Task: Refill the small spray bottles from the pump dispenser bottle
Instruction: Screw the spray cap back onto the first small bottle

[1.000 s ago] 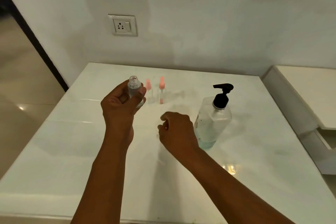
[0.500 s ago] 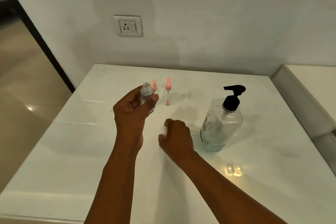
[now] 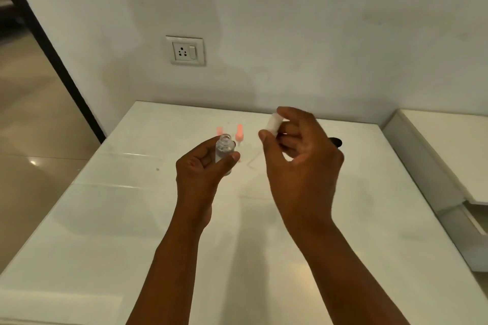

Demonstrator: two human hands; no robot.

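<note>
Tabletop [image 3: 111, 232]: white, glossy, square-cornered; near edge along the bottom of the view, left edge dropping to a tiled floor [image 3: 29, 140], far edge against the wall. The broad near half carries nothing but the two forearms above it.

Left hand [image 3: 200, 174]: raised over mid-tabletop, grip closed round a small clear spray bottle [image 3: 224, 153], thumb across its front, fingers behind. Bottle upright, neck uncapped, mouth open to the top.

Right hand [image 3: 301, 155]: raised just right of the left hand and apart from it, grip pinching a white spray cap [image 3: 274, 123] between thumb and forefinger, the remaining fingers loosely curled. A thin tube seems to hang below the cap; too faint to confirm.

Pump dispenser bottle [image 3: 336, 142]: only the black pump tip shows past the right hand; body hidden.

Two small bottles with pink caps [image 3: 239, 134]: standing on the tabletop behind the held bottle, near each other.

Change: half a second ago the right hand lay low at the tabletop beside the pump bottle; it is now lifted level with the left and holds the cap. The left hand keeps its bottle.

Right: a lower white unit [image 3: 449, 155] stands beside the tabletop edge.

Far: plain pale wall [image 3: 317, 34] with a white socket plate [image 3: 185, 50]; dark frame [image 3: 52, 60] at left.
</note>
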